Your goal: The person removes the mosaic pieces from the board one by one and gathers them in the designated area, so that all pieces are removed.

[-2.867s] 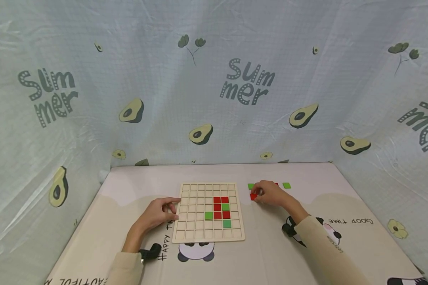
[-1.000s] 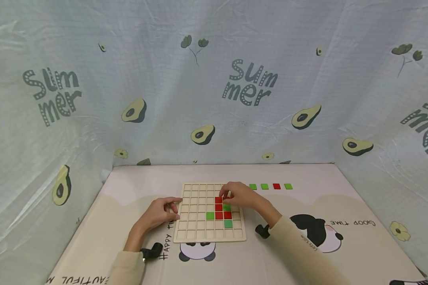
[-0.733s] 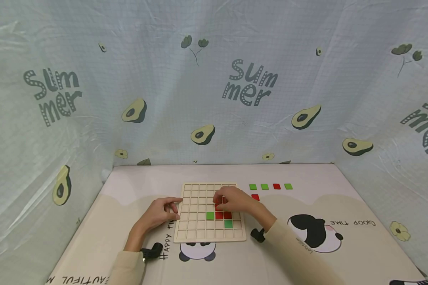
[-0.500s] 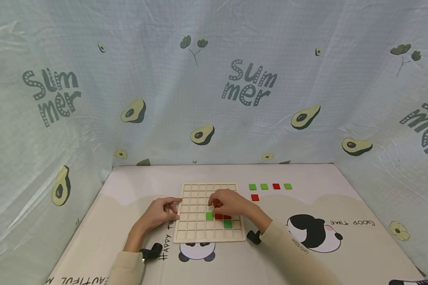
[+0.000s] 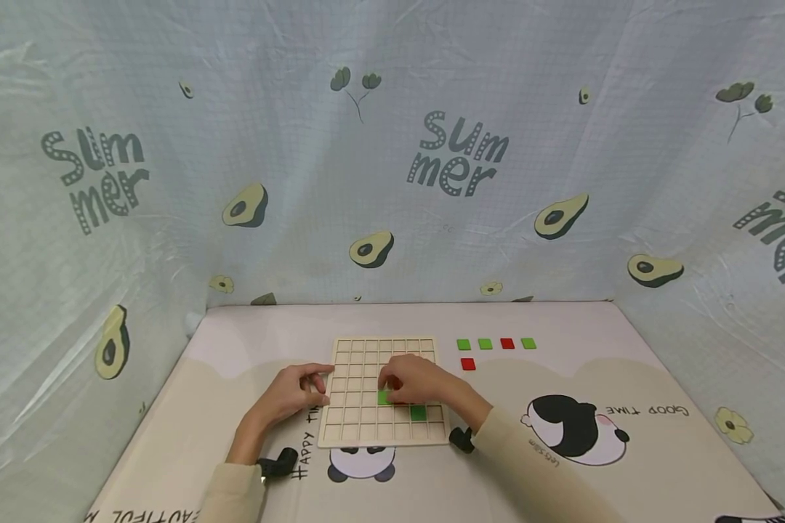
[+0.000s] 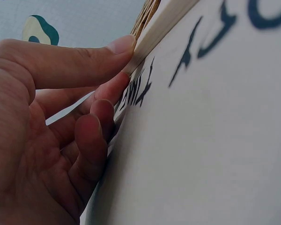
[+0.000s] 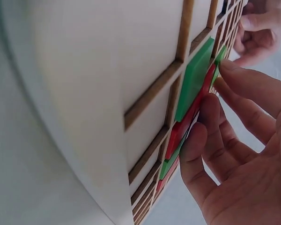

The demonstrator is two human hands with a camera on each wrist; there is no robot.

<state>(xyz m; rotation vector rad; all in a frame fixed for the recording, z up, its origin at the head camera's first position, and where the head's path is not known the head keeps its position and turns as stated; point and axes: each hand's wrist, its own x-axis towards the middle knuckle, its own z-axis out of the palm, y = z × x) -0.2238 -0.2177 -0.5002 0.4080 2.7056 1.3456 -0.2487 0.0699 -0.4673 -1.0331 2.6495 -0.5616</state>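
Note:
A wooden grid board (image 5: 353,434) lies flat on the table. My left hand (image 5: 292,392) rests at its left edge, index finger and thumb spread along the rim, the other fingers loosely bent; the left wrist view shows the thumb (image 6: 122,45) against the board's side. Over the middle of the board, my right hand (image 5: 419,379) has thumb and index finger at a green square tile (image 5: 384,397), pinching it at its cell. Another green tile (image 5: 419,413) sits nearer the front. Red tiles (image 7: 179,133) fill neighbouring cells, mostly hidden under the right hand in the head view.
Right of the board, a row of loose tiles has green ones (image 5: 463,344) and a red one (image 5: 506,343). Another red tile (image 5: 467,364) lies just in front. A printed cloth (image 5: 530,479) covers the table; patterned sheeting (image 5: 392,145) rises behind and at both sides.
My right hand has come from the loose red tile onto the board, then slid left and nearer over the red tiles to the green one. The left hand stays at the edge.

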